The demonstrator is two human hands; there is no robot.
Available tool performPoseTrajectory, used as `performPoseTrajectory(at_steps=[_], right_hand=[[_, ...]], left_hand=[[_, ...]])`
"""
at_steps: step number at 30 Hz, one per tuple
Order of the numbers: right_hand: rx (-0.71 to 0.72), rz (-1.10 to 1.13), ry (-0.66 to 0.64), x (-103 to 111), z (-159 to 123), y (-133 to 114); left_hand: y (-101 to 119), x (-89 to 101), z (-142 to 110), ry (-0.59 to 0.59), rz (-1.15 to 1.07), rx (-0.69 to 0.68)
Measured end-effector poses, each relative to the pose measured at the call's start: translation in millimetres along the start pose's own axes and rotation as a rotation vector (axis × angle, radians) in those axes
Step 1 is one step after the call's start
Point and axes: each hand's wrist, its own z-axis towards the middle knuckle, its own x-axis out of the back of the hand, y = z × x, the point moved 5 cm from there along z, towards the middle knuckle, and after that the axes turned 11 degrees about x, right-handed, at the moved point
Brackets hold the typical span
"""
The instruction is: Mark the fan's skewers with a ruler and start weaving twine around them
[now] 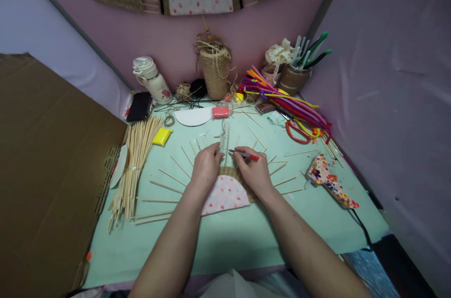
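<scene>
A half-round piece covered in spotted pink fabric point(225, 194) lies on the table in front of me, edged with a band of brown twine point(230, 172). Thin wooden sticks point(170, 176) fan out from it on both sides and at the top. My left hand point(207, 163) pinches a clear ruler point(224, 141) that stands lengthwise along a stick above the twine band. In my right hand point(252, 166) is a red pen point(246, 153), its tip pointing left, close to the ruler and the stick. Whether the tip touches the stick cannot be made out.
A bundle of sticks point(136, 162) and a yellow packet point(162, 136) lie left. Right are a patterned glue gun point(329, 180) with a cord, red-handled scissors point(299, 133) and pipe cleaners point(285, 98). A bottle point(153, 81) and twine spool point(214, 72) stand behind; a cardboard panel point(52, 171) borders the left.
</scene>
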Motion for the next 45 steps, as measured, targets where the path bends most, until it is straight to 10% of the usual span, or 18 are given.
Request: performPoseTrajectory(at_steps=[21,30,45], right_hand=[[0.024,0.019,0.127,12.7,-0.3,-9.2],[-0.031,0.012,0.095,38.5,-12.6,-15.3],[0.067,-0.098,0.154,26.1,-29.9,-3.7]], left_hand=[[-3.0,7.8,0.0,0.060,-0.068,0.041],[34.7,16.0,-9.7,-0.001,-0.030,-0.107],[13.4,-5.2,1.1,-0.046,-0.081,-0.099]])
